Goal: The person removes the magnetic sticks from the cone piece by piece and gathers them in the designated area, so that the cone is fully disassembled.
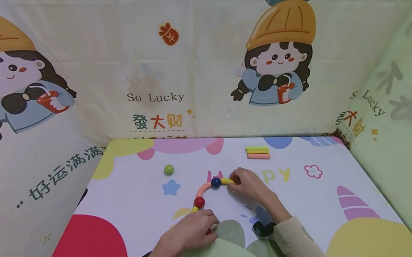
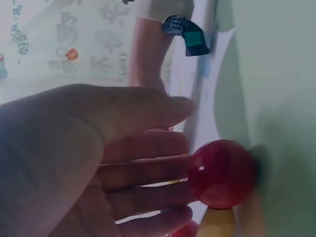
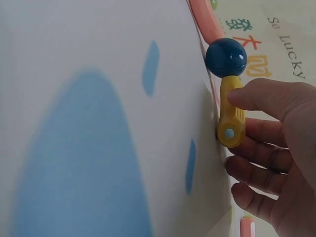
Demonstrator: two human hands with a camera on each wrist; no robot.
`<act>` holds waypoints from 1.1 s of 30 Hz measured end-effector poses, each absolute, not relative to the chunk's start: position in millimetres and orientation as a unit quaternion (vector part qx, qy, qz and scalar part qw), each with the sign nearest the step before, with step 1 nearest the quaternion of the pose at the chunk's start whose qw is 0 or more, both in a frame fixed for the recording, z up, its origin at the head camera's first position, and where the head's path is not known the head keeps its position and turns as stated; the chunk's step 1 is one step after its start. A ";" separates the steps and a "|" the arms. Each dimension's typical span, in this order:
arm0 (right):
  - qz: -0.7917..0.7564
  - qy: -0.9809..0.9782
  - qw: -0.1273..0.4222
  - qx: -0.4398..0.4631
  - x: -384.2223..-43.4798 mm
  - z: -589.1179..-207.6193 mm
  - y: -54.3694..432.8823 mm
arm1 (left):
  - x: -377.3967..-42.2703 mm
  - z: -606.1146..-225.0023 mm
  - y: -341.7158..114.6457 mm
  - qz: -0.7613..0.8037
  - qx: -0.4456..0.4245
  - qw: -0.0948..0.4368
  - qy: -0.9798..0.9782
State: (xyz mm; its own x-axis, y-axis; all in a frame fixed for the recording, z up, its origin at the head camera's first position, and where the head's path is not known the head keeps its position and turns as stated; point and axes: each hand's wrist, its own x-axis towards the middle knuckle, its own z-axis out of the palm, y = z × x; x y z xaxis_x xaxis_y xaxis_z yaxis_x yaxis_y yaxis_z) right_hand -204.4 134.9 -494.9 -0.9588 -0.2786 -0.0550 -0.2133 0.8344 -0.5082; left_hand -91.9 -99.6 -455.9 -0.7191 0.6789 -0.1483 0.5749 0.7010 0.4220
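A chain of magnetic balls and rods lies on the patterned tabletop. It runs from a blue ball (image 1: 216, 182) along a curved pink rod (image 1: 203, 188) to a red ball (image 1: 199, 202). From there a yellow rod (image 2: 216, 224) leads to a second red ball (image 2: 222, 174). My left hand (image 1: 192, 231) is beside this second ball, fingers nearly straight, fingertips right at its surface, thumb apart from it. My right hand (image 1: 249, 184) pinches another yellow rod (image 3: 230, 111) between thumb and index finger. That rod joins the blue ball, its free end showing a silvery dot.
A green ball (image 1: 168, 169) sits toward the back left. Several green, yellow and pink rods (image 1: 257, 152) lie side by side at the back. Printed cloth walls (image 1: 210, 102) enclose the tabletop (image 1: 152, 228) at the back and sides.
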 end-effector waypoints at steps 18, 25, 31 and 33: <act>-0.293 0.936 0.052 -0.185 -209.5 -493.8 120.3 | -158.4 -462.3 -84.8 0.288 0.204 0.015 0.935; -0.286 0.937 0.043 -0.195 -207.4 -495.7 115.1 | -175.8 -479.0 -76.9 0.280 0.178 0.021 0.943; -0.281 0.938 0.038 -0.202 -206.6 -496.0 114.0 | -181.5 -487.3 -75.3 0.283 0.189 0.016 0.940; -0.276 0.939 0.036 -0.202 -206.8 -496.8 114.0 | -182.6 -490.7 -75.2 0.284 0.192 0.010 0.939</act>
State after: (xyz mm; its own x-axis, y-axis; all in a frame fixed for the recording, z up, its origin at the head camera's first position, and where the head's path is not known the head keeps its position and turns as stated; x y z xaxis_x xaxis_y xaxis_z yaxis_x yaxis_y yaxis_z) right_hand -206.8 114.0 -496.8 -0.9158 -0.3994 0.0434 -0.3593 0.7659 -0.5332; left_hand -182.6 -75.2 -490.7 -0.9261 0.3663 0.0899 0.3547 0.7646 0.5381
